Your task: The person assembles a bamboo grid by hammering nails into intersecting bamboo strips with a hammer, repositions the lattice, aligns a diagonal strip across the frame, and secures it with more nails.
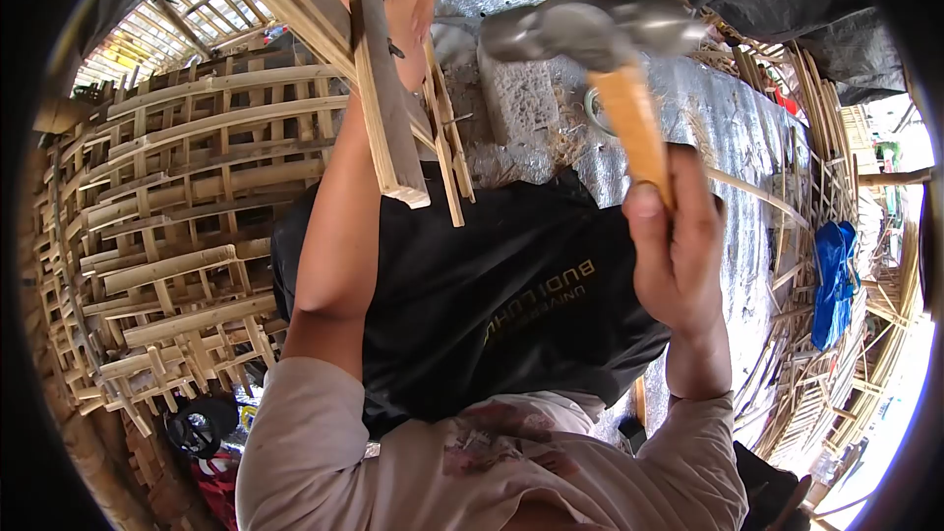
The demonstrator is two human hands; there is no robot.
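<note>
My right hand [678, 256] is wrapped around the wooden handle of a hammer [627, 113], raised at the right with its blurred metal head uppermost. At the top, my left hand [405, 15] is closed on a wooden strip [376, 98], part of a small assembly of crossed strips. Some of its fingers are hidden behind the wood. A dark nail [395, 48] sticks out of the strip beside this hand, well apart from the hammer head. Another thin nail [456, 120] juts from a narrower strip [454, 162].
A grey block [521, 93] stands beyond my lap on a silvery sheet [723, 128], with a roll of tape [597, 110] near it. Bamboo lattice [187, 197] fills the left side. Black cloth [472, 265] covers my lap. A blue bag [834, 280] hangs at right.
</note>
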